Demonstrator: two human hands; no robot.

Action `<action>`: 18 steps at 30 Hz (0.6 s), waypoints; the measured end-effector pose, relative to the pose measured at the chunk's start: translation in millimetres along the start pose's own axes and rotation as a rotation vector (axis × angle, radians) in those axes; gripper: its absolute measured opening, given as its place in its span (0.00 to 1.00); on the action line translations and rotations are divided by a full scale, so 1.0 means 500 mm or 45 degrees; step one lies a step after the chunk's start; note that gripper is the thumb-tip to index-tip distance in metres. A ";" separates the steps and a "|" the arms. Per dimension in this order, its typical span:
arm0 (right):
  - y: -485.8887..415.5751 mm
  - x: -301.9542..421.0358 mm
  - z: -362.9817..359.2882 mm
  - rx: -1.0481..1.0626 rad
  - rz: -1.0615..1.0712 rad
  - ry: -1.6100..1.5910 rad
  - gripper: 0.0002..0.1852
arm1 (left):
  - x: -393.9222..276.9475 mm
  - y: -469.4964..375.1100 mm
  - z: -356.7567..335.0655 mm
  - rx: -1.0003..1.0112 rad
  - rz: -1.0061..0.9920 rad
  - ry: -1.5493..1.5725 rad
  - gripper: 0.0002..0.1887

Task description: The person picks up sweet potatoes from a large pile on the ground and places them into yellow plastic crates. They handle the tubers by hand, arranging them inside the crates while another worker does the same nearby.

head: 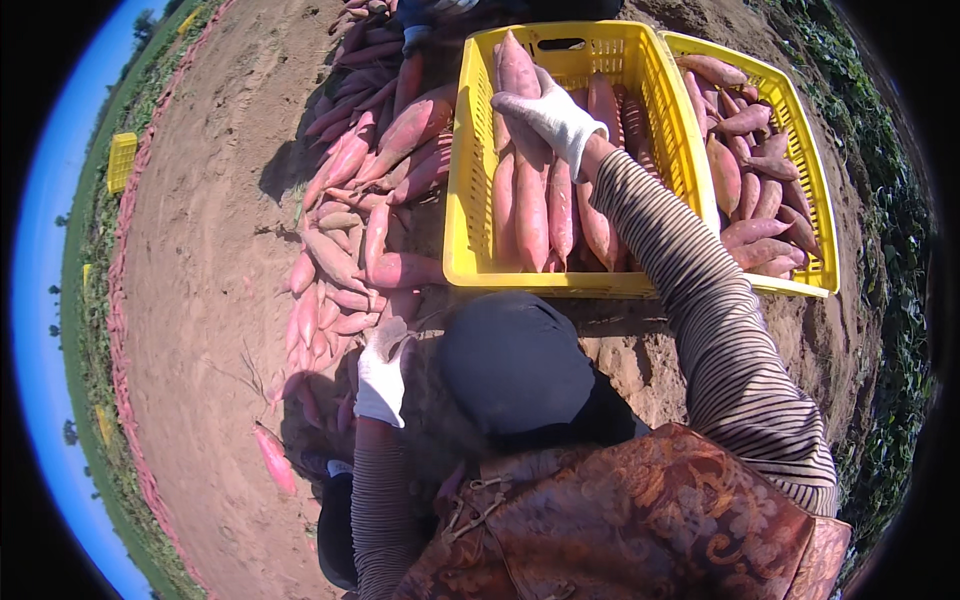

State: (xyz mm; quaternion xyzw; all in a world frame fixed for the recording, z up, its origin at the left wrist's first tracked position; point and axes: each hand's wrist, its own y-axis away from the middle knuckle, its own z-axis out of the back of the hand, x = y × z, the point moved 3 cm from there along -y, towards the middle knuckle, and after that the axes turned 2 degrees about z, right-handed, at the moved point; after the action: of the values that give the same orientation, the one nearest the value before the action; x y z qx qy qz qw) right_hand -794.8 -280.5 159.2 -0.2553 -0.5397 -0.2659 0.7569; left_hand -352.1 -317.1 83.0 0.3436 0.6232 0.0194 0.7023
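My right hand [551, 112], in a white knit glove, grips a large pink sweet potato [517, 71] above the near yellow plastic crate [547, 280]. Long sweet potatoes [531, 214] lie side by side inside that crate, below the hand. My left hand [382, 367], gloved too, is low at the lower edge of the sweet potato pile [330, 259], left of my knee. Its fingertips touch or nearly touch a sweet potato there; shadow and the glove hide whether it grips anything.
A second yellow crate [831, 225] with smaller sweet potatoes adjoins the first on the right. Another person's gloved hand [450, 6] shows at the top edge by the pile. One sweet potato [275, 459] lies apart on the soil. A yellow crate [121, 162] stands far left; green vines [896, 247] grow at right.
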 end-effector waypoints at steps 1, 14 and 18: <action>-0.030 -0.014 0.018 -0.088 -0.005 0.251 0.52 | 0.014 0.011 0.022 0.079 -0.239 -0.553 0.25; -0.194 -0.285 -0.057 0.433 -0.167 1.579 0.29 | 0.296 -0.014 0.314 -0.298 0.002 -0.791 0.24; -0.047 -0.067 -0.167 0.040 0.852 1.081 0.20 | 0.278 -0.146 0.286 -0.385 -0.164 -0.577 0.23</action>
State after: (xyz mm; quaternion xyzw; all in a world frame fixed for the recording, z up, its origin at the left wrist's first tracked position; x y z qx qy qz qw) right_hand -763.3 -349.7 105.6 -0.2722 -0.0796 -0.0819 0.9554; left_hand -223.3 -374.9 -75.4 0.1901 0.4609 -0.0100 0.8668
